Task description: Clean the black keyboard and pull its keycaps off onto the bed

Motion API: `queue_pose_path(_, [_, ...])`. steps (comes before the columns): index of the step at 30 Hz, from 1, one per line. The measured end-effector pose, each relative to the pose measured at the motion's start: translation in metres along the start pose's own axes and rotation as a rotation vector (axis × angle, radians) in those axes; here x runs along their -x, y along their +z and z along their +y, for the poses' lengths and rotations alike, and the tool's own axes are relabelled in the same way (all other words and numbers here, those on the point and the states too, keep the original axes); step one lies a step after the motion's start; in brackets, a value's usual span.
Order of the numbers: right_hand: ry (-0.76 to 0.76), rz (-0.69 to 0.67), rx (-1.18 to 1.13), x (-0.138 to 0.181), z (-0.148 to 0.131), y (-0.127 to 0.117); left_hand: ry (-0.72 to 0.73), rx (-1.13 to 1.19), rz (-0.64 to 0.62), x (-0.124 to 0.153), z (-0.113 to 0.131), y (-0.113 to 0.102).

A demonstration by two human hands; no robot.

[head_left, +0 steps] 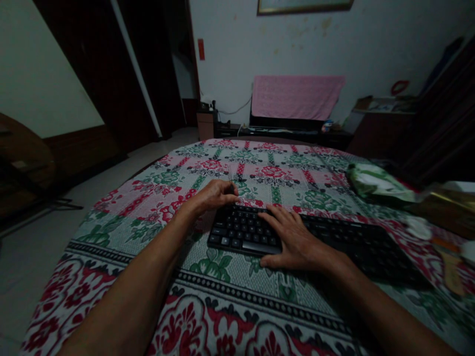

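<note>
A black keyboard (249,228) lies on the patterned tablecloth in front of me, its right part passing beneath my right forearm. My right hand (291,237) rests across the middle of the keys with its fingers spread, the thumb down by the near edge. At the keyboard's far left corner is my left hand (218,195), thumb and fingers bent together in a pinch. Something small and dark shows between those fingers, too dim to name.
The floral tablecloth (208,170) covers a round-edged table. On the right are a green-and-white plastic pack (378,182), a brown box (451,210) and a wooden-handled brush (451,269). Beyond the table, a pink cloth (297,96) drapes over a dark screen on a low cabinet.
</note>
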State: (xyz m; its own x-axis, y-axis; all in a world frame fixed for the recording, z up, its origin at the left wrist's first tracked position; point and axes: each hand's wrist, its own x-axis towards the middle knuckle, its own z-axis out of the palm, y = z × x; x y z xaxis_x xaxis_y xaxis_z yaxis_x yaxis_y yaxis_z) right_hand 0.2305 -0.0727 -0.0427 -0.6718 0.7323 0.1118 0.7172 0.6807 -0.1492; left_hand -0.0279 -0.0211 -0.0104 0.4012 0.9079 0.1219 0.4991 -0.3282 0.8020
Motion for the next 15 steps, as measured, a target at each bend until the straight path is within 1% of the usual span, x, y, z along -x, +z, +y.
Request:
queue_pose_path(8, [0.015, -0.030, -0.023, -0.0008, -0.0003, -0.0021, -0.042, 0.185, 0.040, -0.0044, -0.0104, 0.0007])
queue_pose_path(15, [0.006, -0.017, -0.021, 0.0006, 0.0001, -0.0011, -0.084, 0.258, 0.054, -0.0049, -0.0065, -0.0008])
